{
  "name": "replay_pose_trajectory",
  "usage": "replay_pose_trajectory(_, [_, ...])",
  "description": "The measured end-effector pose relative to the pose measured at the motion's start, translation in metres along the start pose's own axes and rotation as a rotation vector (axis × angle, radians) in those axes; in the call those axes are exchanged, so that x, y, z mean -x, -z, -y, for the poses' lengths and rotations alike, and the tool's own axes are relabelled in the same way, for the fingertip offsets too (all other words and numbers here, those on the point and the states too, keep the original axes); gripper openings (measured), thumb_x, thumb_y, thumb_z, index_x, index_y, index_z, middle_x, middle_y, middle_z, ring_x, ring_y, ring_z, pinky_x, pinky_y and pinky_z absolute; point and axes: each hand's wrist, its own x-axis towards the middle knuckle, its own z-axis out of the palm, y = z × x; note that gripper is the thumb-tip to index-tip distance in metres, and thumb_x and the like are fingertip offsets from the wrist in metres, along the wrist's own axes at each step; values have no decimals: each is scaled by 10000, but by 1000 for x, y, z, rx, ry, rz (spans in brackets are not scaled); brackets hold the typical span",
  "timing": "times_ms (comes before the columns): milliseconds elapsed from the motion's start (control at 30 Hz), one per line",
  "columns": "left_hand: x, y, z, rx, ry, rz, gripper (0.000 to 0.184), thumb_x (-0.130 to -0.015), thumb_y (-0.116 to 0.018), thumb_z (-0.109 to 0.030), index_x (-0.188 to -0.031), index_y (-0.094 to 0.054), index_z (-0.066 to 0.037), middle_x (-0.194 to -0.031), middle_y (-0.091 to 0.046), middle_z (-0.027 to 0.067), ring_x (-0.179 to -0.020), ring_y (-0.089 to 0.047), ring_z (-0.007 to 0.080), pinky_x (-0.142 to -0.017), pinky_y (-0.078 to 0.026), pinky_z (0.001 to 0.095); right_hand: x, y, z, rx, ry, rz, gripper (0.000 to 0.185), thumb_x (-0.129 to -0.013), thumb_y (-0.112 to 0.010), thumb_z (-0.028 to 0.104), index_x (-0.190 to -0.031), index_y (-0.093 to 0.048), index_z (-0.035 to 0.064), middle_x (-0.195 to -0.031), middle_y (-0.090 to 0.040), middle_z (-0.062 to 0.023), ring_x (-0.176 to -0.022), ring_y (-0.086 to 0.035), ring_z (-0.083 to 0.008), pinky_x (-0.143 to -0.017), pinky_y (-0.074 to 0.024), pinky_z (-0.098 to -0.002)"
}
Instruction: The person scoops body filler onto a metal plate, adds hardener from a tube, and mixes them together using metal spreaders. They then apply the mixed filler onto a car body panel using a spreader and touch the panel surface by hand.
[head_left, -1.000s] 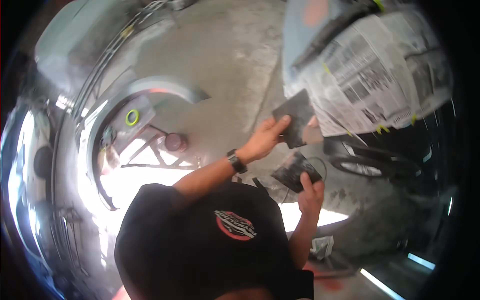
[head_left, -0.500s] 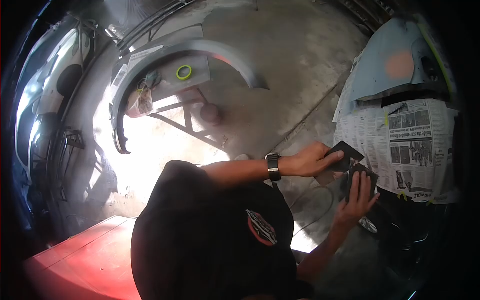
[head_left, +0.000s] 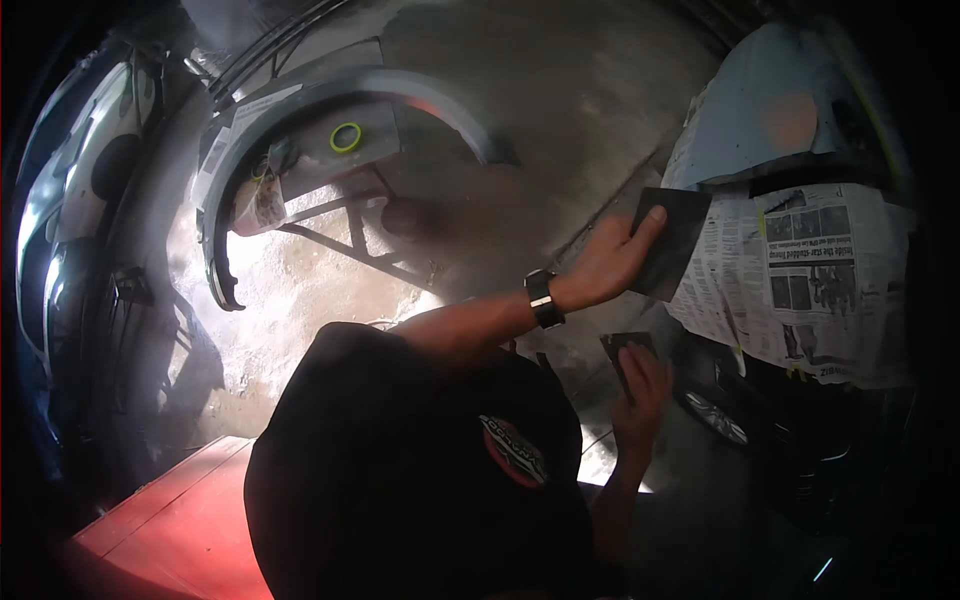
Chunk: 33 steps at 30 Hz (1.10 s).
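My left hand [head_left: 607, 262], with a watch [head_left: 541, 298] on its wrist, grips a dark rectangular sheet of sandpaper [head_left: 672, 245], the thumb lying on its face. This sheet overlaps the edge of the newspaper [head_left: 810, 285] in view; I cannot tell whether they touch. Lower down and closer to my body, my right hand [head_left: 643, 395] holds a smaller dark piece of sandpaper [head_left: 620, 352], its fingers over it. The hands are apart. Beyond the newspaper is a grey-blue car panel [head_left: 750, 115] with an orange-pink patch.
A curved grey fender [head_left: 350, 83] rests on a stand at the upper left, with a yellow-green tape roll [head_left: 333, 142] inside its arch. A red panel [head_left: 190, 520] lies at the lower left. A car wheel [head_left: 715, 417] shows below the newspaper.
My hands have separated. The left has moved up with the larger sandpaper sheet, and the right has drawn back toward my body with the smaller piece. The view has shifted slightly.
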Motion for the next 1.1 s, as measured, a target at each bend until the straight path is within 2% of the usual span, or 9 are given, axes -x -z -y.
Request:
replay_pose_trajectory(33, [3,12,-12,-45,130,79,574,-1085,-449,-468,-998,-668,55,-805,-649,21,-703,-553,110,-638,-483,321,-6,15,4,-78,-13,-133,437,-841,-568,51,-1262,-679,93,-1326,-649,-100,-1272,-588,-340,-1138,-319,-621])
replay_pose_trajectory(100, [8,-7,-9,720,295,109,502,-1084,-466,-437,-1119,-663,23,-966,-702,53,-818,-656,129,-703,-548,312,-14,32,9,-206,-13,-402,413,-870,-566,71,-1271,-666,59,-1346,-647,-120,-1280,-584,-382,-1150,-303,-624])
replay_pose_trajectory(200, [25,-24,-6,1067,530,359,452,-1079,-488,-416,-1201,-649,-11,-1092,-712,88,-927,-699,154,-766,-588,315,-40,38,25,-285,162,-584,408,-912,-617,143,-1317,-640,97,-1361,-641,-125,-1278,-575,-425,-1161,-294,-613])
replay_pose_trajectory(400, [30,-25,-1,574,432,438,356,-1060,-558,-350,-1184,-646,-28,-1095,-718,81,-918,-715,145,-772,-608,326,-37,35,20,114,224,-355,474,-862,-732,239,-1327,-643,223,-1440,-571,-68,-1359,-501,-373,-1167,-287,-621])
replay_pose_trajectory(500, [37,-31,8,852,319,448,290,-1044,-602,-296,-1180,-642,-43,-1087,-717,64,-914,-718,145,-787,-612,324,-31,34,4,190,170,-371,520,-847,-738,181,-1355,-630,207,-1480,-522,-60,-1363,-482,-372,-1141,-328,-625])
replay_pose_trajectory(700, [31,-23,21,737,372,354,257,-1033,-623,-272,-1212,-637,-87,-1118,-705,40,-975,-710,161,-855,-604,349,-11,47,-26,254,-41,-236,663,-780,-617,-41,-1404,-602,185,-1473,-501,-112,-1333,-480,-405,-1087,-370,-654])
replay_pose_trajectory(800, [21,-19,6,854,270,313,279,-1031,-627,-276,-1239,-621,-89,-1149,-692,31,-1014,-698,164,-889,-593,373,8,40,-43,514,-76,1,633,-826,-628,-47,-1431,-570,131,-1420,-546,-129,-1306,-533,-379,-1097,-432,-562])
replay_pose_trajectory(900, [1,-16,-3,847,167,236,317,-1035,-620,-307,-1266,-606,-90,-1160,-682,35,-1046,-680,173,-936,-563,395,15,37,-31,-399,-483,-107,451,-965,-571,34,-1415,-560,70,-1335,-615,-132,-1225,-599,-322,-1056,-478,-478])
replay_pose_trajectory(1100, [9,-42,1,819,66,210,343,-1048,-597,-320,-1284,-602,-71,-1223,-663,43,-1094,-654,165,-985,-529,391,0,21,12,-1780,-681,-754,273,-1013,-565,83,-1271,-624,16,-1149,-684,-109,-1004,-685,-228,-868,-534,-340])
